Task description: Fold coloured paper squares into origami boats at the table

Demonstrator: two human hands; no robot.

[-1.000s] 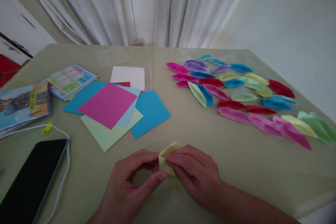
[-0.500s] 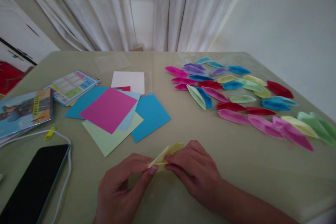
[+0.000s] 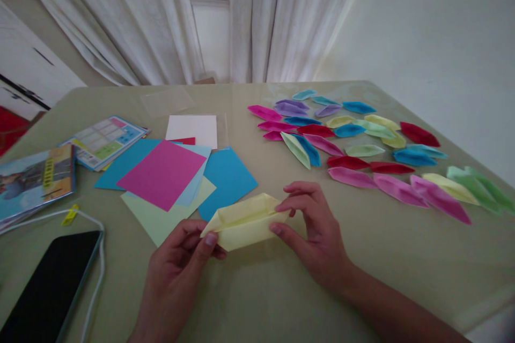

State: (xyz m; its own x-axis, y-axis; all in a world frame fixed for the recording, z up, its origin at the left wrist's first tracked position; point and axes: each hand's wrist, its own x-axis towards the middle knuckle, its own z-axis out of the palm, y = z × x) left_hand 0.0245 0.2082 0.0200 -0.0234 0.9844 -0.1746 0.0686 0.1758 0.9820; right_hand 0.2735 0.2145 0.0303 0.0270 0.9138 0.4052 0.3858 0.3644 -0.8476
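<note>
Between my two hands is a pale yellow folded paper boat [image 3: 247, 225], tilted so that its long slit faces me. My left hand [image 3: 183, 260] pinches its left tip, thumb in front and fingers behind. At the other end my right hand [image 3: 316, 230] grips the right tip between thumb and index finger, with the other fingers bent loosely. The boat is held above the table, in front of a blue paper sheet [image 3: 227, 179]. Part of its right end is covered by my fingertips.
Several folded paper boats, including a pink one [image 3: 354, 177], lie at the right. Square sheets, a magenta one [image 3: 163, 174] on top, lie left of centre. A phone [image 3: 52, 284], a white cable [image 3: 101, 257] and a booklet [image 3: 38, 179] are at the left on the table [image 3: 386, 257].
The yellow paper has been turned and raised, so its broad side and slit now show. My hands have moved farther apart, to its two ends. The camera view has shifted slightly.
</note>
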